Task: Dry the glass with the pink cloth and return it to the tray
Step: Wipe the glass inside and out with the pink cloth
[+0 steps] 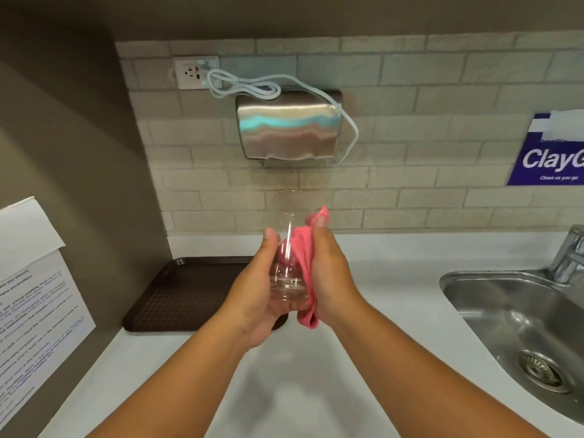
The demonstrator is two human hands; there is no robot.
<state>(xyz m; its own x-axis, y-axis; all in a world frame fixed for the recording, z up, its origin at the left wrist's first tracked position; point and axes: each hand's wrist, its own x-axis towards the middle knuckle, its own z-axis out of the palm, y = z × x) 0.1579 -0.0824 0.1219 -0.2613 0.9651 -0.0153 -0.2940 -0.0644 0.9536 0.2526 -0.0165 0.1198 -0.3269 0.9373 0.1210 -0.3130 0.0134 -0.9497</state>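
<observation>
Lighting was even, from overhead. Soft shadows fell on the white counter (395, 295), and glare streaked the steel dryer (289, 128). Edges curved with wide-angle distortion.

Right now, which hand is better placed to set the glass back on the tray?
Left. The left hand already grips the glass, and the tray lies on its side; the right hand holds the pink cloth.

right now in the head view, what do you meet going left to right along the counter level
paper notice → brown tray → left hand → glass → pink cloth → right hand → sink → tap
</observation>
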